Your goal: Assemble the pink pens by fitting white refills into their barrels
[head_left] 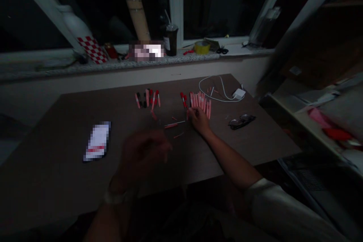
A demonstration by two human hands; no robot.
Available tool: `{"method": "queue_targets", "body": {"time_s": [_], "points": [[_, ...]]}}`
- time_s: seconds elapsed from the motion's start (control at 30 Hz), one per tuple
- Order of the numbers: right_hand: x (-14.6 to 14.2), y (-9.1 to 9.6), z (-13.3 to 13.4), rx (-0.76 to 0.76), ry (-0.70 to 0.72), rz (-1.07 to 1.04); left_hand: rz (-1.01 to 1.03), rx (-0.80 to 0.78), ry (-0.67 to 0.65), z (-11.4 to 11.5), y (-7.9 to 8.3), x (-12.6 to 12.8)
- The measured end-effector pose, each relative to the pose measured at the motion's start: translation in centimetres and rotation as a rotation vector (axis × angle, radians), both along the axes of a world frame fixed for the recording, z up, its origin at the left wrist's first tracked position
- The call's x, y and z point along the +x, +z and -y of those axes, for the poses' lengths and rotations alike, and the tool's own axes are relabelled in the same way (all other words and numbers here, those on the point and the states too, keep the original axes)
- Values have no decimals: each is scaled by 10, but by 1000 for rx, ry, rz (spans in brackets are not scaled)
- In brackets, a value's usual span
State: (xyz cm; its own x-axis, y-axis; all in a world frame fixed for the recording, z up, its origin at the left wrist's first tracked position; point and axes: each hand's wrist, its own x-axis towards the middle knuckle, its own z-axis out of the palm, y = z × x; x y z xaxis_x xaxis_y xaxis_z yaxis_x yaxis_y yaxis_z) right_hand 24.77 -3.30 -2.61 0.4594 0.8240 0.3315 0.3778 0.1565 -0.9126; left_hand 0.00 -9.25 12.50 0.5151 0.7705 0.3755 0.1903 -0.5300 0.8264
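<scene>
My right hand (pixel 200 120) is at the near end of a row of pink pens (pixel 202 100), its fingers drawn together. What they hold, if anything, is hidden; a bit of pink shows beside the fingertips. Red-capped pens (pixel 184 100) lie just left of that row. Motion smears my left hand (pixel 146 147), which hovers above the table nearer to me, a band on its wrist. Between the hands lies a thin pink-and-white pen part (pixel 174 124), with small pink pieces (pixel 178 135) around it. Farther left is a loose group of pink, red and black pen parts (pixel 149 98).
A phone (pixel 98 141) lies on the table's left side. Eyeglasses (pixel 241 121) and a white charger (pixel 239 94) with its looped cable are at the right. A checkered bottle (pixel 92 49), a drink cup (pixel 171 40) and yellow tape (pixel 202 47) stand along the windowsill.
</scene>
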Motion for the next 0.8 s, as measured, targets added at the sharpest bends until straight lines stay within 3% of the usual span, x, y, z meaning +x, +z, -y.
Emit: {"method": "queue_targets", "body": {"time_s": [0.07, 0.2, 0.33, 0.5, 0.8], "points": [[0, 2, 1, -13, -34, -3, -196, 48, 46, -23, -15, 9], [0, 4, 3, -11, -123, -5, -529, 299, 129, -68, -63, 22], [1, 7, 4, 3, -122, -36, -666, 379, 130, -84, -97, 22], [-1, 13, 8, -6, -132, -33, -693, 400, 163, -90, -110, 19], [-4, 20, 11, -17, -133, -49, -829, 424, 119, -105, -107, 22]]}}
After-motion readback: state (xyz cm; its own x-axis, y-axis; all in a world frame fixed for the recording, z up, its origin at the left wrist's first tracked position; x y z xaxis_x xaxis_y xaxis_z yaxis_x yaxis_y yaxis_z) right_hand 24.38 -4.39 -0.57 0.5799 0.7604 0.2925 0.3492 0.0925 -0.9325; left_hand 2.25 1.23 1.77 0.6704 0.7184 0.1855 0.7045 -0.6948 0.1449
